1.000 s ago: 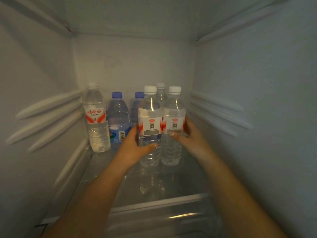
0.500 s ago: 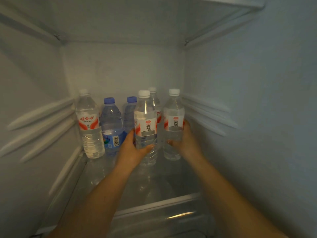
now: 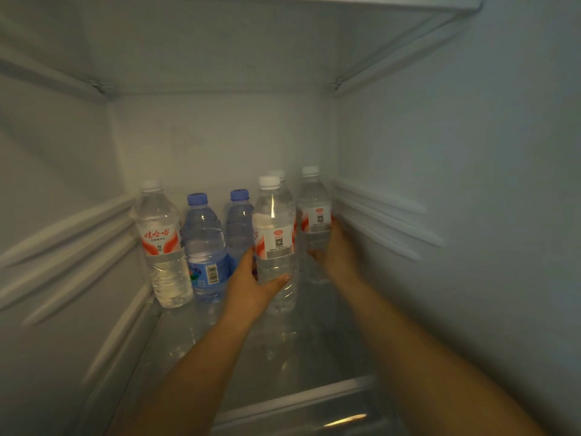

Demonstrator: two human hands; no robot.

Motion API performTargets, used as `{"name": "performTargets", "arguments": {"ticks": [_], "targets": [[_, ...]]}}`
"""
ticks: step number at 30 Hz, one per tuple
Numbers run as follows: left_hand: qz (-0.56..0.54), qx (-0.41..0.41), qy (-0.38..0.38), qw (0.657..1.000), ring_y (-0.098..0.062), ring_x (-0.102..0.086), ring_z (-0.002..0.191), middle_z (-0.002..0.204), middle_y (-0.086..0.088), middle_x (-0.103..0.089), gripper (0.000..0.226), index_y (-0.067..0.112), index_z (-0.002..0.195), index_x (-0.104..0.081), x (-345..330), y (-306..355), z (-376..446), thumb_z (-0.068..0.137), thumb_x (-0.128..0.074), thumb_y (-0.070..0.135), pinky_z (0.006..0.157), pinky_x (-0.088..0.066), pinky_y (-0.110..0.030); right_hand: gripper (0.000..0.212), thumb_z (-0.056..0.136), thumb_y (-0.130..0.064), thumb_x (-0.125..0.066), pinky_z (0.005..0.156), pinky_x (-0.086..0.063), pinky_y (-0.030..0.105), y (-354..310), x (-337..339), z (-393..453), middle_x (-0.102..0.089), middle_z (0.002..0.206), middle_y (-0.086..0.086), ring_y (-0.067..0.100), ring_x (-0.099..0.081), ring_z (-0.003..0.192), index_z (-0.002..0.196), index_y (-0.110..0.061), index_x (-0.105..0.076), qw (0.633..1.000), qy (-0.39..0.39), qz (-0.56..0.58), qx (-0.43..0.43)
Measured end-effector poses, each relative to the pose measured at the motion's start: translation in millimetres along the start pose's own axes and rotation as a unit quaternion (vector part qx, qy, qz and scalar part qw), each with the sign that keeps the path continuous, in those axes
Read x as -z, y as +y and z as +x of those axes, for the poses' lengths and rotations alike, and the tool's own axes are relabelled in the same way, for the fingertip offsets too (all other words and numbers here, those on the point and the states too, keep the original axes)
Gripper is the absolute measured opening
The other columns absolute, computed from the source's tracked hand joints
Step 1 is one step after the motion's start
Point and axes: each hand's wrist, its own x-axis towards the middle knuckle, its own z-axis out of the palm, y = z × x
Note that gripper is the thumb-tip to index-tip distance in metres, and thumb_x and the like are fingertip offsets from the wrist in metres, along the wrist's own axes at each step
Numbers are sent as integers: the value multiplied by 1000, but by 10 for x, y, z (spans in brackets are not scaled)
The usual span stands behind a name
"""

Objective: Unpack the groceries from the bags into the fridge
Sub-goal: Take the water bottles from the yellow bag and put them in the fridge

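Both my arms reach deep into the fridge. My left hand (image 3: 251, 283) grips a clear white-capped water bottle (image 3: 274, 225) with a red and white label, upright on the glass shelf (image 3: 308, 357). My right hand (image 3: 338, 256) grips a second white-capped bottle (image 3: 315, 215), which stands further back near the right wall. Behind these two, only the cap of a third white-capped bottle (image 3: 277, 174) shows.
Along the back left stand a red-labelled bottle (image 3: 162, 243) by the left wall and two blue-capped bottles (image 3: 205, 243) (image 3: 239, 221). Ribbed shelf rails (image 3: 380, 212) run along both side walls. The shelf's front rim (image 3: 295, 401) crosses below my forearms.
My right hand has pushed its bottle further back and right, toward the wall. My left hand has moved its bottle slightly deeper too. The two bottles now stand apart.
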Motion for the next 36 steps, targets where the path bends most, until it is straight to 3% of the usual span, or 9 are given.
{"name": "performTargets", "arguments": {"ticks": [7,11,16,20,23,26,30,33,36], "targets": [[-18,-8,-7,1000,-19,-48,123,137,2,-49,74,27,140,-33,-58,-8,24,78,-73,22,100,-43,-38,71,76,-18,-75,98,-46,38,55,-18,-25,-53,131,-3,15,-52,118,136,-22,-38,999,0,46,7],[-27,-16,-12,999,-17,-50,121,134,3,-51,75,27,139,-33,-85,-2,36,77,-74,21,97,-44,-34,65,75,-19,-74,95,-49,35,67,3,-23,-56,126,-4,15,-54,117,132,-24,-43,998,-13,58,5],[-36,-22,-10,999,-17,-50,121,135,1,-51,76,26,140,-33,-118,9,4,77,-75,21,101,-43,-38,63,68,-50,-67,90,-53,39,69,78,-118,-62,113,-11,7,-60,105,123,-28,-48,996,-47,69,15],[-63,-27,-12,998,-19,-52,118,131,-1,-53,74,22,138,-36,-183,69,-57,76,-75,16,100,-44,-39,25,88,-26,-62,88,-48,26,-388,314,-579,-59,105,-15,8,-59,104,109,-33,-50,993,-54,103,13],[-73,-47,-18,996,-16,-52,115,127,2,-54,68,28,133,-40,-308,115,-120,75,-75,15,100,-45,-42,44,92,-17,-57,88,-37,19,-531,415,-884,-46,115,-16,-1,-43,107,132,-30,-42,983,-81,164,-2],[-85,-60,-50,993,-17,-47,121,129,5,-51,67,37,129,-39,-441,157,-224,79,-70,7,101,-44,-42,45,87,-17,-63,81,-41,11,-507,429,-982,-53,113,-16,-5,-50,99,126,-32,-46,988,-39,148,19],[-85,-92,-79,989,-11,-50,120,131,9,-53,64,39,129,-42,-579,137,-285,80,-70,11,100,-45,-40,46,86,-20,-64,89,-48,25,-386,534,-955,-56,119,-14,3,-54,106,128,-28,-46,994,6,107,2],[-55,-113,-72,989,-2,-45,115,124,18,-46,67,40,132,-33,-642,157,-243,83,-67,9,95,-42,-24,51,86,-18,-63,97,-48,37,-310,540,-905,-57,127,-8,10,-55,114,133,-27,-44,996,12,88,-5],[-54,-104,-71,991,-2,-48,110,117,19,-46,65,41,128,-30,-706,181,-169,85,-65,6,87,-44,-13,50,88,-17,-61,99,-47,39,-324,536,-850,-55,130,-5,13,-54,118,134,-26,-44,996,17,83,-12]]}}
